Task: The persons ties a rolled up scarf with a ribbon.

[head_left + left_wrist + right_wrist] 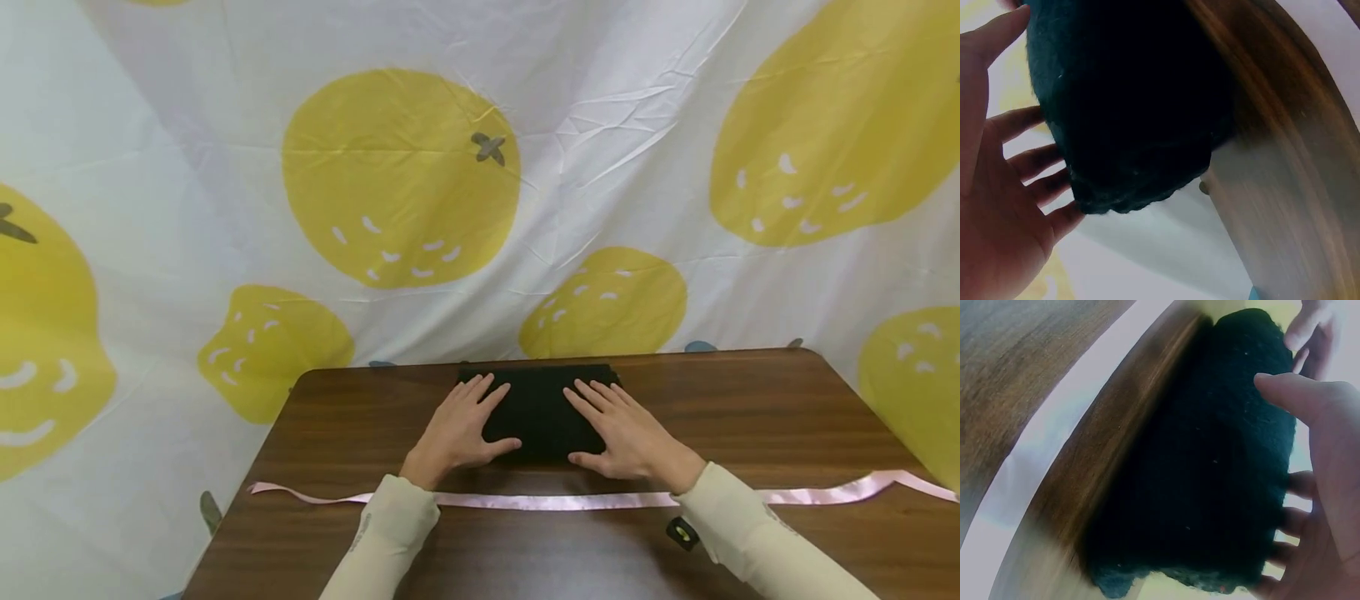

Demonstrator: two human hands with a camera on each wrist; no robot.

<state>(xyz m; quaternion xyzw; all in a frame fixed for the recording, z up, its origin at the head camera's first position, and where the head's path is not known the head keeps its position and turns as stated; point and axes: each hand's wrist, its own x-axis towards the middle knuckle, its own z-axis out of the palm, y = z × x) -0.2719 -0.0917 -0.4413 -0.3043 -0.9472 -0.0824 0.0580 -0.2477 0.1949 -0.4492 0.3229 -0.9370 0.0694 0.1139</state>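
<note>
A: Where is the cloth (540, 417) being supported?

B: The black cloth is being supported by the table (735, 417), at its far edge, in front of the lemon-print curtain (405, 175).

A: How is the left hand (463, 423) being positioned?

B: It is being rested at the left side of the cloth, with the fingers spread and the thumb being pointed inward.

A: And the right hand (624, 429)?

B: It is being rested at the right side, likewise spread, with its thumb being directed toward the other. The middle of the cloth is being exposed between them. Whether pressure is being applied cannot be told.

A: What is being crossed by the forearms?

B: A pink ribbon (555, 502) is being crossed. It is being stretched across the table, nearer than the cloth. A small black item (682, 533) is being seen beside the right sleeve (738, 521).
</note>
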